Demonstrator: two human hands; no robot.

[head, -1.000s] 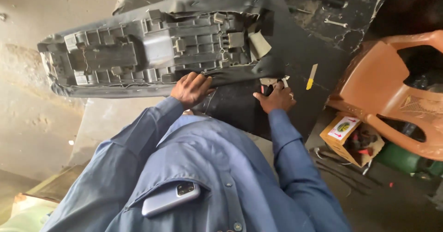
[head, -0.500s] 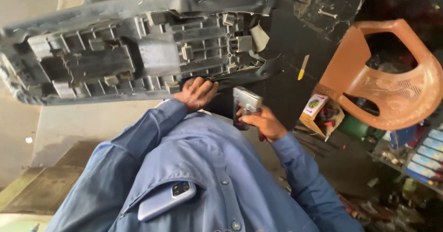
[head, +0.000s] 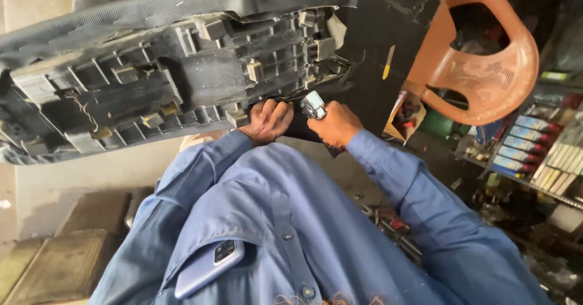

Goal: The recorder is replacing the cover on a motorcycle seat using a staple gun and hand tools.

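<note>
A motorcycle seat [head: 182, 80] lies upside down in front of me, its black ribbed plastic base facing up, with dark cover material [head: 182, 1] wrapped over its far edge. My left hand [head: 267, 120] grips the cover at the seat's near edge. My right hand [head: 337, 126] is shut on a metal staple gun [head: 313, 106], whose head is held against that same edge, right beside my left hand. Both arms are in blue sleeves.
An orange plastic chair [head: 486, 80] lies tipped over at the right. A yellow-handled tool [head: 388, 62] rests on the black sheet. A small open box [head: 407, 114] and a shelf of small boxes [head: 528, 147] stand at the right. A phone [head: 209, 268] sits in my shirt pocket.
My right hand went from bare on the cover to holding the staple gun, then brought it up to the seat edge beside my left hand. The left hand kept its grip.
</note>
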